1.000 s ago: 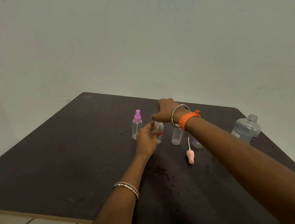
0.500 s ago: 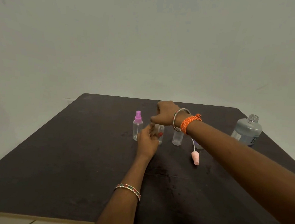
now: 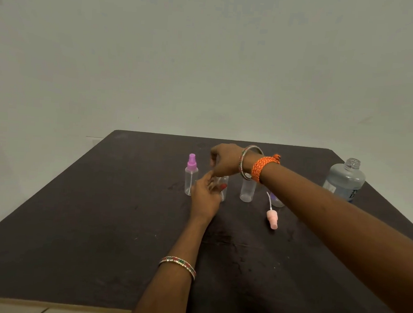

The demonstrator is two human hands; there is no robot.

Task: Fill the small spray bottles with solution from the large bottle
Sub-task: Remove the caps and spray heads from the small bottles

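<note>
At frame centre I see the left hand (image 3: 206,195) gripping a small bottle (image 3: 223,187) on the desk (image 3: 96,221); the right hand (image 3: 225,159) pinches its hidden top. A jerk could topple neighbouring bottle (image 3: 247,190). Large bottle (image 3: 345,179) stands uncapped at right.

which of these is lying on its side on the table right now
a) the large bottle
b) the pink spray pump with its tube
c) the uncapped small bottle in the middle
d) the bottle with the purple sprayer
b: the pink spray pump lies flat on the dark table, tube pointing away, while the purple-topped bottle, the large bottle and the uncapped small bottle all stand upright.
</note>
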